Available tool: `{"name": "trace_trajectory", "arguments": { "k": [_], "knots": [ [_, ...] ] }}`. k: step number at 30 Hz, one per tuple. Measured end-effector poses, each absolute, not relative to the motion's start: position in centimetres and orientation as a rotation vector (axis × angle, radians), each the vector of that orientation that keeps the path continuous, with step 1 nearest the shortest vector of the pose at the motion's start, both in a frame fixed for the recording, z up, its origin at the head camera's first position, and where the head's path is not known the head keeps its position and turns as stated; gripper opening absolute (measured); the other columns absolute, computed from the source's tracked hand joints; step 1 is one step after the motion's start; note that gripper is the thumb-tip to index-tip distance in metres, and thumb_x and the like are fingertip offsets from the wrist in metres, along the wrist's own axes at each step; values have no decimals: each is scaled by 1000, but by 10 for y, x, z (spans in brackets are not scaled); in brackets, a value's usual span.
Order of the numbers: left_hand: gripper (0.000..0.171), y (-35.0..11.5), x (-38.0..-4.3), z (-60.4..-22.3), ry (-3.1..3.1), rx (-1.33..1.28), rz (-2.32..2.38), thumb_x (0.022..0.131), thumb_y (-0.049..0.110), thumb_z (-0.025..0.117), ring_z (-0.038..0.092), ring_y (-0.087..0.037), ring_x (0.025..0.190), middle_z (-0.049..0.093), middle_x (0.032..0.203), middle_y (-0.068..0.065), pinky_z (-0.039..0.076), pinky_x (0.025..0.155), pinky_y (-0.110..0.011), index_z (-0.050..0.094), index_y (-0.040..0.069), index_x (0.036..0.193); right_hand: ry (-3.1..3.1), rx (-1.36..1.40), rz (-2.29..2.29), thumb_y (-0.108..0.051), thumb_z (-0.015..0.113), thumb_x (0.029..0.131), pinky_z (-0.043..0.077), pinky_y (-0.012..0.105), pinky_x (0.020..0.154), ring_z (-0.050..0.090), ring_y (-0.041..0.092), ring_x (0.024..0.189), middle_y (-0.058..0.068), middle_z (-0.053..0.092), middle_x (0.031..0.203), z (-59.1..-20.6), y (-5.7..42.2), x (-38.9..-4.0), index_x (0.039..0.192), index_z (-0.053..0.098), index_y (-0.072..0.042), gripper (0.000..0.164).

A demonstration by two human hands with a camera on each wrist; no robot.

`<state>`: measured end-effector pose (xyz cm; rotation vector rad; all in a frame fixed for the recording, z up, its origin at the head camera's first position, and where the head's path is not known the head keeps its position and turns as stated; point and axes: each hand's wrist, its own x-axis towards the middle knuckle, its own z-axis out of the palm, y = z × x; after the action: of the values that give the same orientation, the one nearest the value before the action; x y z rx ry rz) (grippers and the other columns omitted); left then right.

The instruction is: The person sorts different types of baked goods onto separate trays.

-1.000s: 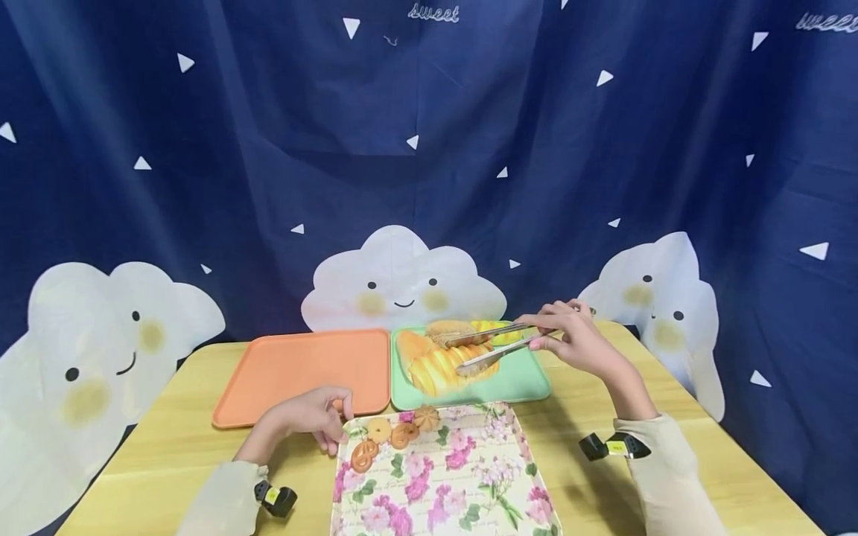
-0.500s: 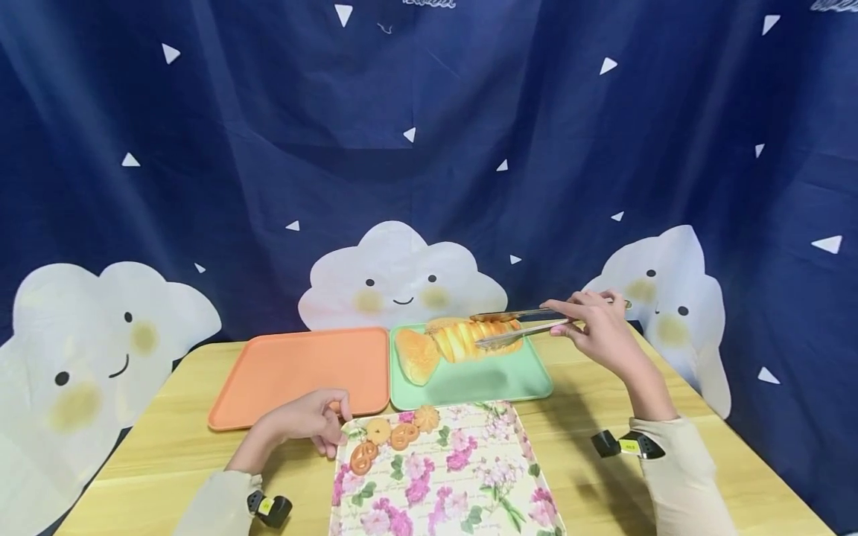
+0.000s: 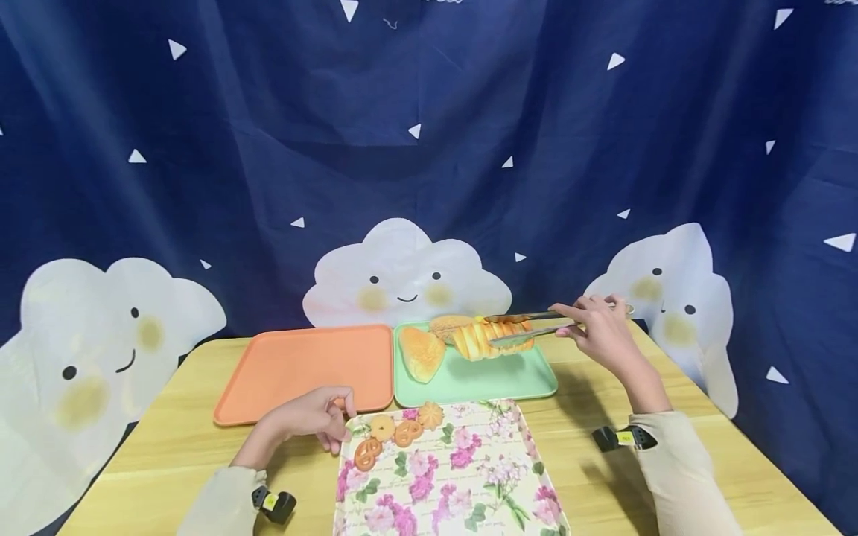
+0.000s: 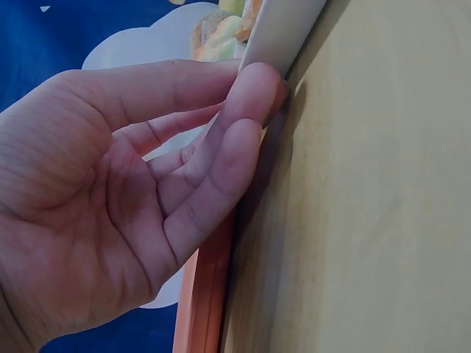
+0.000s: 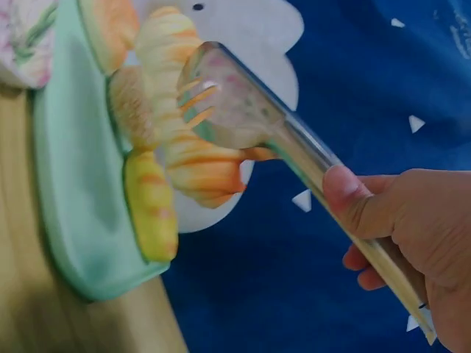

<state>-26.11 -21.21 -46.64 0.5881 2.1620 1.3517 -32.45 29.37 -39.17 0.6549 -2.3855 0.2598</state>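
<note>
My right hand (image 3: 599,331) grips metal tongs (image 5: 313,154) between thumb and fingers. Clamped in the tongs is a long ridged bread roll (image 3: 474,342), lifted over the green tray (image 3: 492,381). On that tray lie a golden triangular bun (image 3: 421,354), a brown seeded bun (image 5: 132,107) and a yellow striped bread piece (image 5: 151,209), best seen in the right wrist view. At the far left corner of the floral tray (image 3: 456,491), my left hand (image 3: 313,419) pinches the rim, its fingertips against the white tray wall (image 4: 276,37).
Two pretzel cookies (image 3: 367,453), a ring-shaped cookie (image 3: 383,427) and a flower-shaped cookie (image 3: 430,415) sit in the floral tray's far left corner. An orange tray (image 3: 311,365) adjoins the green one. Behind the wooden table (image 3: 154,447) hangs a dark blue curtain (image 3: 429,171).
The ridged roll, held in the tongs, has risen and moved right and back from the green tray, uncovering the triangular bun. My left hand stays at the floral tray's corner.
</note>
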Motion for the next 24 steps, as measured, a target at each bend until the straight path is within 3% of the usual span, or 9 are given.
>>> {"name": "trace_trajectory", "arguments": {
  "k": [6, 15, 24],
  "knots": [
    [28, -211, -262, -467, 2163, 588, 1341, 84, -2, 69, 69, -16, 59, 70, 68, -14, 57, 55, -25, 49, -9, 102, -2353, 666, 247, -13, 84, 78, 30, 66, 92, 49, 30, 79, 6, 54, 78, -405, 296, -332, 116, 76, -12, 39],
    [28, -211, -261, -466, 2175, 571, 1336, 84, -2, 71, 69, -15, 58, 69, 67, -11, 57, 54, -25, 50, -8, 101, -2397, 656, 226, -19, 83, 79, 31, 65, 92, 50, 30, 78, 5, 54, 76, -417, 297, -339, 116, 76, -12, 39],
    [27, -212, -262, -465, 2166, 569, 1343, 84, -2, 70, 69, -16, 59, 69, 67, -10, 58, 55, -26, 50, -8, 101, -2410, 658, 198, -22, 82, 81, 30, 53, 79, 45, 28, 74, 6, 53, 75, -425, 296, -343, 117, 75, -12, 38]
  ]
}}
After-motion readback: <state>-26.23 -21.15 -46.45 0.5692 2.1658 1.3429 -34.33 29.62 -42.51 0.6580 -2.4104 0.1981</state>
